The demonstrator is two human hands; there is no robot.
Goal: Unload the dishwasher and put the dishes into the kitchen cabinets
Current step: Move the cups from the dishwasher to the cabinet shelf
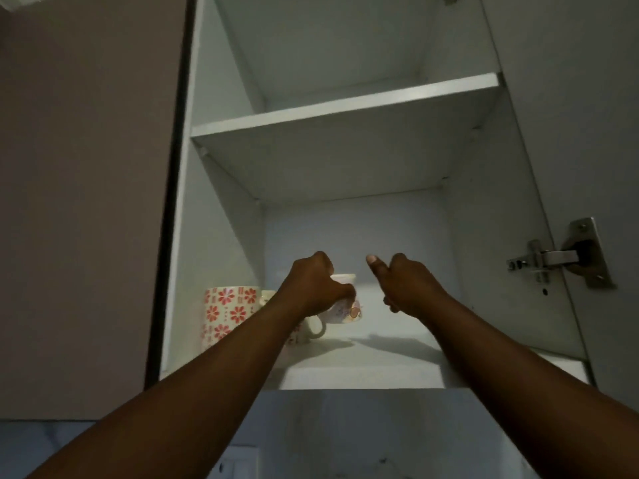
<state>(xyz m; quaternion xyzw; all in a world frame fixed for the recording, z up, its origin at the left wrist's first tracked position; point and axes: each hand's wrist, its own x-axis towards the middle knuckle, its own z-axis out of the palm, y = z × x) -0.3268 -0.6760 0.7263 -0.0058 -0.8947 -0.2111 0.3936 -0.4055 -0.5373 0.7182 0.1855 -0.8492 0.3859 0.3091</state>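
I look up into an open white wall cabinet [345, 371]. My left hand [316, 285] grips a white cup [347, 307] with a small coloured print, low over the bottom shelf; whether it touches the shelf I cannot tell. To its left stand a mug with red flower patterns [230, 311] and a white mug with a handle [313, 328], partly hidden by my left forearm. My right hand [406, 283] hovers to the right of the cup with fingers curled, thumb out, holding nothing.
The upper shelf [345, 108] shows only its front edge and underside. The cabinet door [587, 133] stands open on the right with a metal hinge [560, 257]. A closed brown cabinet door [86, 202] is on the left. The wall and a socket [242, 461] lie below.
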